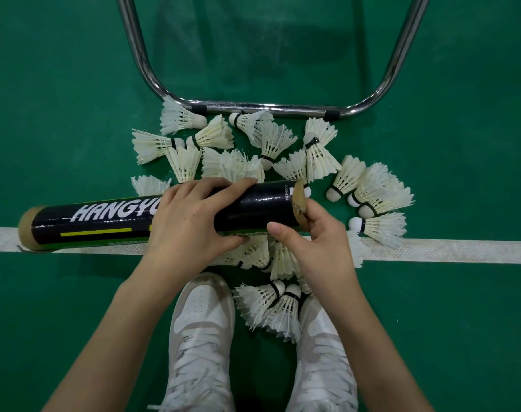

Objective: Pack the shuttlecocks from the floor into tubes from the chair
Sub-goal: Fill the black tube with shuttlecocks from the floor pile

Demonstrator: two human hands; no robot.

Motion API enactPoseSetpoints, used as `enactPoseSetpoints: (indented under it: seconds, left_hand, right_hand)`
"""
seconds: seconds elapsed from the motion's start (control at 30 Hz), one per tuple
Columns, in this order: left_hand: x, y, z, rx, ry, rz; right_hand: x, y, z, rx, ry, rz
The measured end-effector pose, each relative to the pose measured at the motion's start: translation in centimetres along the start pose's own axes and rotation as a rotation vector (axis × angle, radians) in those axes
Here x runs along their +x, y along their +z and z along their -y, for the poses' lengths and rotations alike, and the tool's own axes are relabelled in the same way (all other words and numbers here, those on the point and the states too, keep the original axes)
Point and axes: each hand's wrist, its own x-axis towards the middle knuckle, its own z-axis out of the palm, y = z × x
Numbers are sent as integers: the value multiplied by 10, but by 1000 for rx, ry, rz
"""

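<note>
A long black cardboard tube (104, 217) with white lettering lies level above the floor, its mouth pointing right. My left hand (191, 221) grips it around the middle. My right hand (309, 236) is at the tube's right end, thumb on the black wall and fingers curled around the rim. What the fingers hold inside the mouth is hidden. Several white feather shuttlecocks (271, 141) lie scattered on the green floor beyond and beneath the tube, with a few more (268, 307) between my shoes.
A chrome chair frame (268, 107) stands on the floor just beyond the shuttlecocks. A white court line (446, 251) crosses the green floor under the tube. My white sneakers (200, 337) stand at the bottom of the view.
</note>
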Motion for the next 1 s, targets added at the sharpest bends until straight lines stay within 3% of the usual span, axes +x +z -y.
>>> enactPoseSetpoints:
  seconds: [0.27,0.47,1.0]
  left_hand:
    - [0,-1,-1,-17,-11,1]
    - [-1,-2,-2,5,13,13]
    - [1,-1,17,-24,-104,86]
  right_hand:
    - [9,-10,8,-50,4,83]
    - [13,-18,17,29,96,296]
    - [31,-45,14,-150,59,249]
